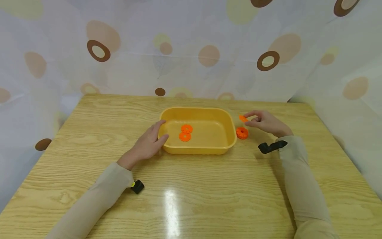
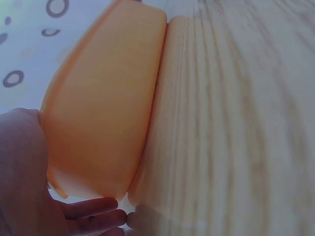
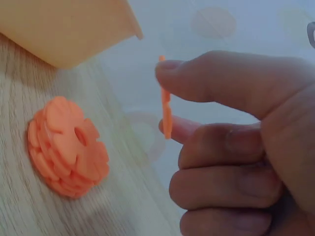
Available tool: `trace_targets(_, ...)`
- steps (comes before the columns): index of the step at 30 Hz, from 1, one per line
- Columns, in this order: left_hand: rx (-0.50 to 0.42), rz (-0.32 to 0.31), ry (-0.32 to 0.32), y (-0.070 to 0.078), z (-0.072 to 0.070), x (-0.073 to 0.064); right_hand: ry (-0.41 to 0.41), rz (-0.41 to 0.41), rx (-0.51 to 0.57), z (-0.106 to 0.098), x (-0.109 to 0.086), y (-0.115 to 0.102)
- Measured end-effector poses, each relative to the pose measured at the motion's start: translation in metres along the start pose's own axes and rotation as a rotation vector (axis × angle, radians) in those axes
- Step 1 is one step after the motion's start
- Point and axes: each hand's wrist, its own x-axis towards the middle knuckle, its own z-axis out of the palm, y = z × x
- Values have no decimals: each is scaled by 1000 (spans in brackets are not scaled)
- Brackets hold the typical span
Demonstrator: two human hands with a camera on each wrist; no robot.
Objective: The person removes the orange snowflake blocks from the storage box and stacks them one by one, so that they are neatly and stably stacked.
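Observation:
My left hand (image 1: pixel 147 141) grips the left end of a yellow plastic basin (image 1: pixel 197 151), its thumb over the rim and several fingers along the outside of the end wall. Two orange notched discs (image 1: pixel 185 136) with centre holes lie flat inside the basin, left of its middle. To the right of the basin, my right hand (image 1: pixel 267 122) pinches another orange notched disc (image 3: pixel 166 105) on edge between thumb and index finger; the other fingers are curled in. Below that hand a small stack of orange notched discs (image 3: pixel 74 142) stands on the table, close to the basin's right end.
The basin stands on a wood-grain table (image 1: pixel 209 192). A patterned cloth (image 1: pixel 185 49) hangs behind and at the sides of the table. Each sleeve carries a small black device, one on the left wrist (image 1: pixel 137 187) and one on the right (image 1: pixel 272 146).

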Motion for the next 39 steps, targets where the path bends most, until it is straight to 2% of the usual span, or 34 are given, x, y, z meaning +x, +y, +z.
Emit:
trace_targets(13,-9,-12,-9,2,0,-1,-133,33,-27,1,-1,10)
trace_targets(18,-8,-12,-10,2,0,-2,-167,50,18,1,0,12)
trace_targets(23,-11,-14,-10,3,0,-3,-176,43,65,2,1,13)
trace_targets(32,-16,-14,-10,3,0,-1,-200,37,85,3,2,12)
trace_targets(39,-22,-9,-4,2,0,-1,-182,22,58,1,1,13)
